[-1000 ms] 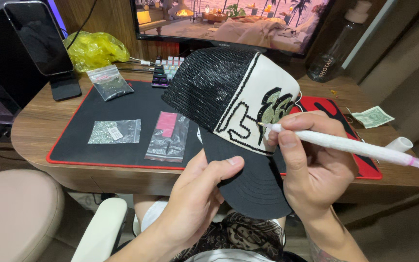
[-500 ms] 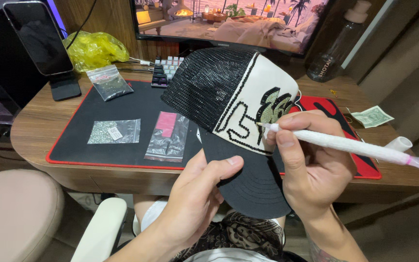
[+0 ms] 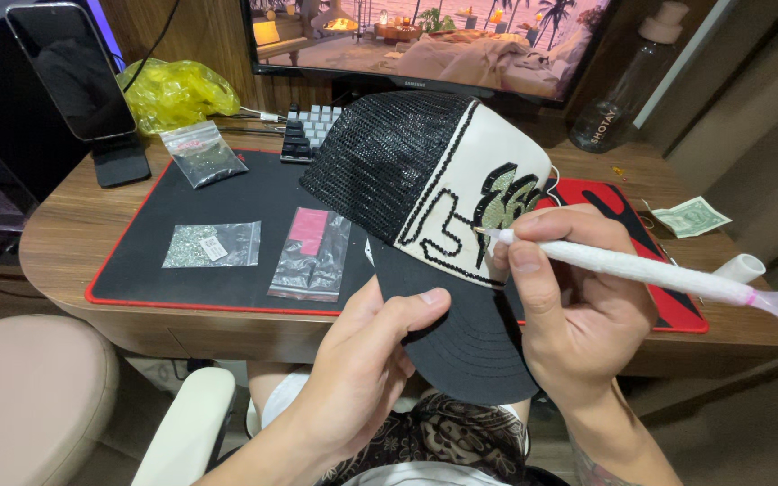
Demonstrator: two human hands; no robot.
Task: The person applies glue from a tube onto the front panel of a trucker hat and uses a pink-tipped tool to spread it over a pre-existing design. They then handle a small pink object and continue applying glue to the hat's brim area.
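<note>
- Head view, nearest the camera: the person's lap in dark patterned shorts, a white chair arm at lower left and a beige cushioned seat beside it.
- The left hand grips the black curved brim of a black-mesh, cream-fronted trucker cap, thumb pressed on top of the brim, fingers hidden beneath it.
- The right hand is closed around a long white wrapped applicator pen with a pink flared end, held like a pencil; its thin tip touches the black-outlined design on the cap's cream front panel.
- The cap is held in the air above the desk edge, brim toward the person, tilted to the left.
- Behind it, a black desk mat with red border lies on the rounded wooden desk.
- On the mat: a clear zip bag of silvery beads, a clear zip bag with a pink label and, farther back, a clear zip bag of dark beads.
- To the right, a green banknote and a short white tube rest on the desk.
- Farther off stand a dark smartphone on a stand, a crumpled yellow plastic bag, a small keyboard, a clear bottle and a monitor showing a sunset scene.
</note>
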